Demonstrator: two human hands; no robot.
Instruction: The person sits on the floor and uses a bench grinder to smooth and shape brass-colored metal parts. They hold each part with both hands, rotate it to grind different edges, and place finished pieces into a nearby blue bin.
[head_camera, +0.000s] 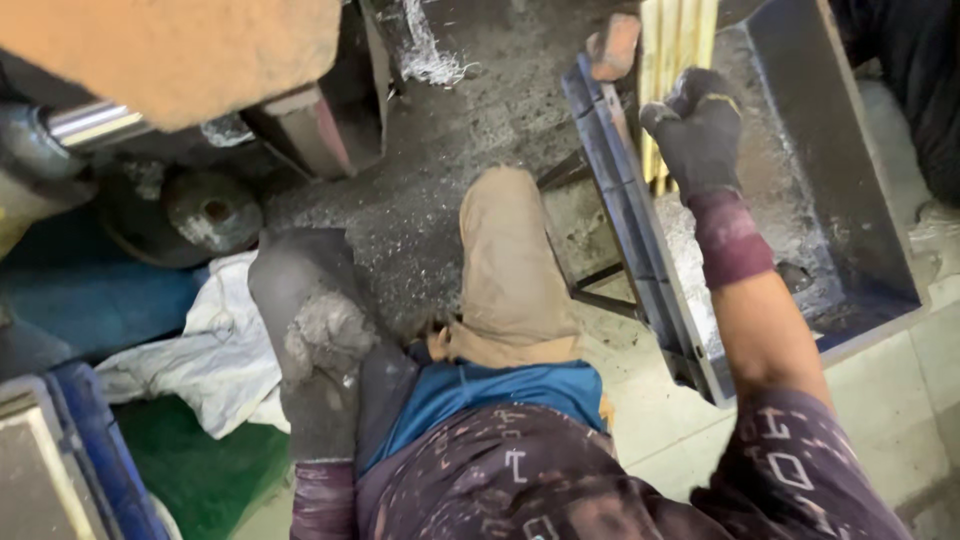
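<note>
Brass rods (672, 40) in the metal tray (850, 160): we grasp them with our gloved right hand (700, 130); our left hand (315, 350) rests released. The lift calls for a firm grip.

Gritty shop floor (470, 130), dusted all over with metal shavings.
Lying right on it: crumpled white sack (225, 365), green mat (195, 465), dark steel tray (850, 180) holding yellowish rods (675, 40).

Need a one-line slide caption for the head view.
Gloved right hand grips yellow rods in a metal tray; gloved left hand hangs free.
</note>
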